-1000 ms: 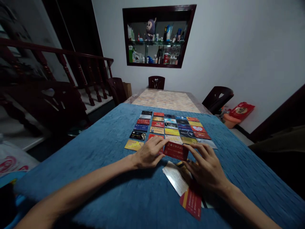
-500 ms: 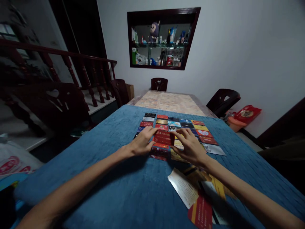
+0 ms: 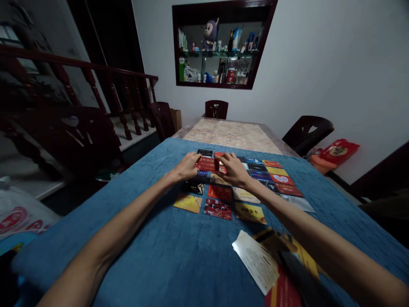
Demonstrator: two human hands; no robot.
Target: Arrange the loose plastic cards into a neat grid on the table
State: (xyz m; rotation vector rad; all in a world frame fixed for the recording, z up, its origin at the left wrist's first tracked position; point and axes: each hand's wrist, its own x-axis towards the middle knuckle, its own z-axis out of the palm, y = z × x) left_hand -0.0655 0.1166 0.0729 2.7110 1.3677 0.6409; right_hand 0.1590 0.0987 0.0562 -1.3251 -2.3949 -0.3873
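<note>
Between both hands is a red card (image 3: 206, 164) with pale printed characters, raised over the far left of the laid-out cards. My left hand (image 3: 188, 166) pinches its left edge. Thumb and fingers of my right hand (image 3: 233, 169) grip its right edge. Rows of cards lie under and around the hands, partly covered by them. In the nearest row are a yellow card (image 3: 187, 203), a patterned red card (image 3: 218, 209) and a gold card (image 3: 251, 212). Closer to me, below my right forearm, is a loose overlapping pile with a white printed card (image 3: 255, 260) on it.
A blue cloth (image 3: 153, 256) covers the near part of the table, and a patterned tabletop (image 3: 230, 130) shows beyond. Dark wooden chairs (image 3: 306, 133) stand around it. A white bag (image 3: 22, 213) is at the left, a red bag (image 3: 339, 152) at the right.
Both hands have moved the red card away from me and to the left, from the middle rows to the far left rows. The near left cards are now uncovered.
</note>
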